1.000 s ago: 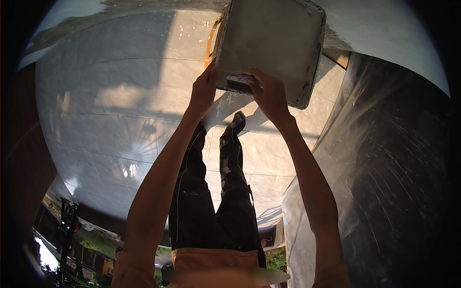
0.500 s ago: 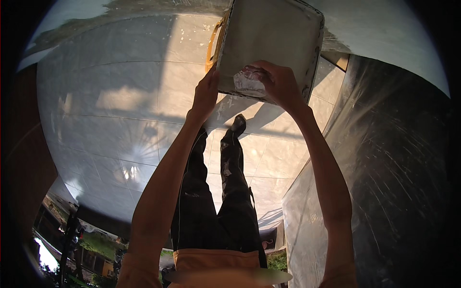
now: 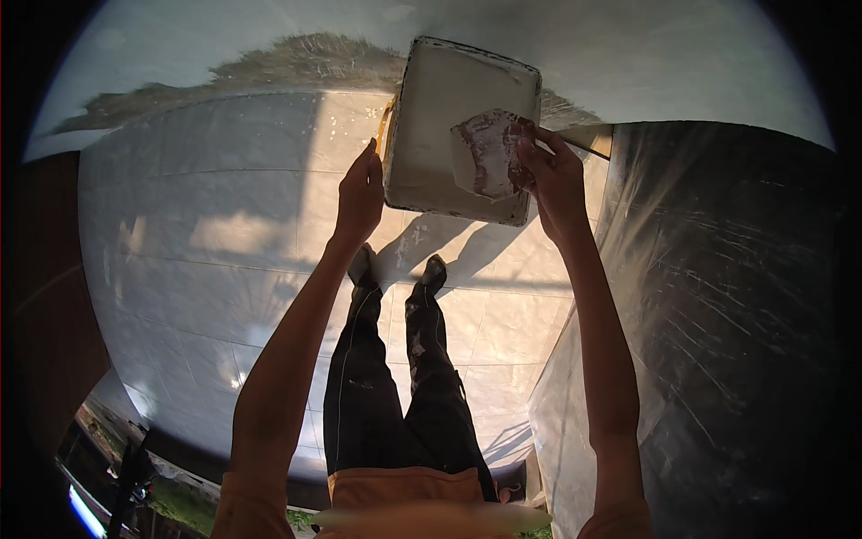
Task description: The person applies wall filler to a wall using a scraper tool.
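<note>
Tiled floor (image 3: pixel 224 234): pale, glossy, large squares, below hawk board. Sheeted surface (image 3: pixel 718 296) right of board: dark, streaked.

Hawk board (image 3: pixel 458 126): square, flat, coated with smooth pale plaster, held up at arm's length.

Step, by judgement: scraping plaster across board; next stroke likely needs firm wrist, steady board.

Left hand (image 3: pixel 359 193): fingers extended, gripping board's left edge.

Right hand (image 3: pixel 552 175): closed round putty knife (image 3: pixel 489 153), whose plaster-smeared blade lies flat on board's right half.
</note>
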Motion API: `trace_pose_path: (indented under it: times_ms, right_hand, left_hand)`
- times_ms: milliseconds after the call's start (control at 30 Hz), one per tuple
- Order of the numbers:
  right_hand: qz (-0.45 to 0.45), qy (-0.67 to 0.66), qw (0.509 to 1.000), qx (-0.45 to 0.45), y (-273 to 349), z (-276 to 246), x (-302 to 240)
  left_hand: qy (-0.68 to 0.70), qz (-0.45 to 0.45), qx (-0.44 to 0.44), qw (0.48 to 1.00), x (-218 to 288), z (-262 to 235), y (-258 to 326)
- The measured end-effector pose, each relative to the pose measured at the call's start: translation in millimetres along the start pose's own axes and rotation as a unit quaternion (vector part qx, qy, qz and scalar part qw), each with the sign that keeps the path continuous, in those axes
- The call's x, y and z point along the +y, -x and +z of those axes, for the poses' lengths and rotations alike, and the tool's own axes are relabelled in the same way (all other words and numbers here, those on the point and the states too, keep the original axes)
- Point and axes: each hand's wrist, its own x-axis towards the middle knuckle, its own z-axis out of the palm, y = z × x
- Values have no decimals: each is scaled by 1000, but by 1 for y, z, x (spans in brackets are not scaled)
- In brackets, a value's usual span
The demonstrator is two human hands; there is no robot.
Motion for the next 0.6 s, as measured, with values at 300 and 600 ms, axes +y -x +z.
trace_pose_path:
  times_ms: [300, 600]
  right_hand:
    - [-141, -136, 980, 26, 49, 11, -155]
    - [-314, -209, 926, 6, 129, 6, -321]
  left_hand:
    - [-144, 317, 133, 928, 176, -84, -49]
    - [-196, 436, 211, 852, 370, -162, -36]
